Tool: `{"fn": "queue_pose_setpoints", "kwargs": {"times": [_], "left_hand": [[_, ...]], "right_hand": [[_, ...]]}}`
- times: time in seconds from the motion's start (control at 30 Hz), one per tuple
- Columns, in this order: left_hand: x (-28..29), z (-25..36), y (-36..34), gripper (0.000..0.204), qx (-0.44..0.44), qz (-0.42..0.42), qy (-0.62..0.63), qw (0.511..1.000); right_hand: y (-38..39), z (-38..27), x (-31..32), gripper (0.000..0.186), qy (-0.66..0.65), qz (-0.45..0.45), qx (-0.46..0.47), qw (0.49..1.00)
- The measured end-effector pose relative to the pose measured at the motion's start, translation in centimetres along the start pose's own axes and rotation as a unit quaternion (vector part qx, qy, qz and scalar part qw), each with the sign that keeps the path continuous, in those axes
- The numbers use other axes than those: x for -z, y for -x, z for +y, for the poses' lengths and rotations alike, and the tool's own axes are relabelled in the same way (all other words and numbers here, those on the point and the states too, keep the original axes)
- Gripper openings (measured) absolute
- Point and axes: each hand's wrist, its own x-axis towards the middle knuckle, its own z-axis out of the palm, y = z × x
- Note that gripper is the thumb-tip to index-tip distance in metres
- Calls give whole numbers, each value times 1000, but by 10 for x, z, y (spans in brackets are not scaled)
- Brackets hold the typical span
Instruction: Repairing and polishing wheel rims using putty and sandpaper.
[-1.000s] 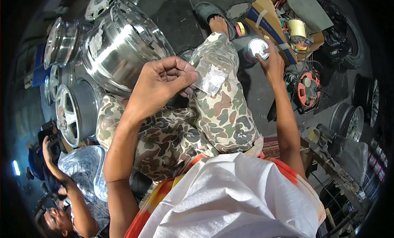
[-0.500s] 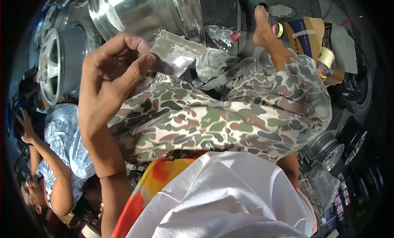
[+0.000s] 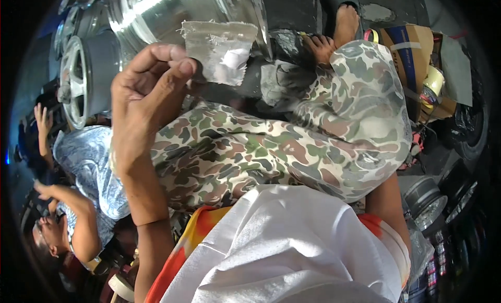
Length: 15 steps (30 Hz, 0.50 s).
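Note:
My left hand point(image 3: 148, 94) is raised in front of me and pinches a small square of worn grey sandpaper point(image 3: 222, 50) between thumb and fingers. Behind the sandpaper stands a large shiny alloy wheel rim point(image 3: 156, 13). My knees in camouflage trousers point(image 3: 292, 141) fill the middle of the view, with my bare feet point(image 3: 334, 34) beyond them. My right hand is hidden; only the right forearm point(image 3: 386, 209) shows, running down behind my right knee.
More alloy rims point(image 3: 78, 78) stand at the left. A person in a patterned blue shirt point(image 3: 86, 167) sits at the lower left with arms raised. A cardboard box point(image 3: 417, 52) with tape rolls lies at the upper right, and dark wheels point(image 3: 428, 198) sit at the right.
The view has swung left and down. My left hand has risen with the sandpaper toward the big rim. My right hand, earlier on a round metal part near the box, has gone out of sight.

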Motion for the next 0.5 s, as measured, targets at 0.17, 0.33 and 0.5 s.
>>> {"fn": "queue_pose_setpoints", "kwargs": {"times": [0.17, 0.33, 0.5], "left_hand": [[18, -15, 2, 13, -9, 32, 134, 990], [-9, -3, -4, 14, -97, 66, 25, 993], [-51, 2, 1, 12, -178, -8, -31, 983]], "right_hand": [[108, -44, 83, 50, -163, 17, -149, 975], [254, -56, 198, 56, -251, 14, -302, 920], [222, -39, 203, 62, -354, 17, -418, 836]]}}
